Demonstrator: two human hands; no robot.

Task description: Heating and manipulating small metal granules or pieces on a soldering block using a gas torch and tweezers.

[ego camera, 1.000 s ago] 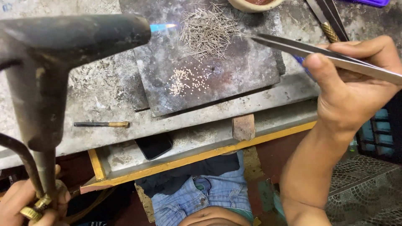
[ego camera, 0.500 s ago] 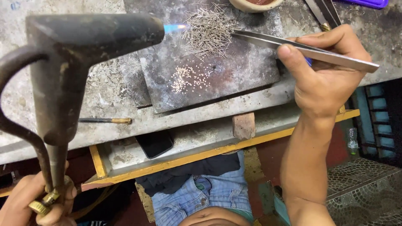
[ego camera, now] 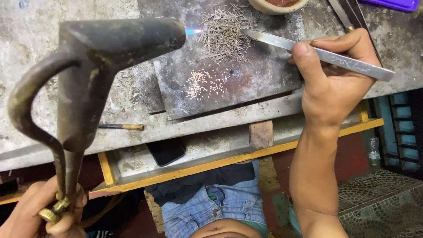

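Left hand (ego camera: 42, 211) closed low, seemingly in a fist; right hand (ego camera: 335, 83) raised, pinch grip.

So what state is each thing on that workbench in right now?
Torch: lit, blue flame at its tip, held by the left hand.
Tweezers: held in the right hand, tips at the wire pile.
Wire pile: loose heap.
Small beads: scattered on the slab.
Phone: screen dark.

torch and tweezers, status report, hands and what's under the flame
Left hand grips torch, blue flame lit. Right hand holds tweezers, tips at wire pile. Nothing between flame and pile.
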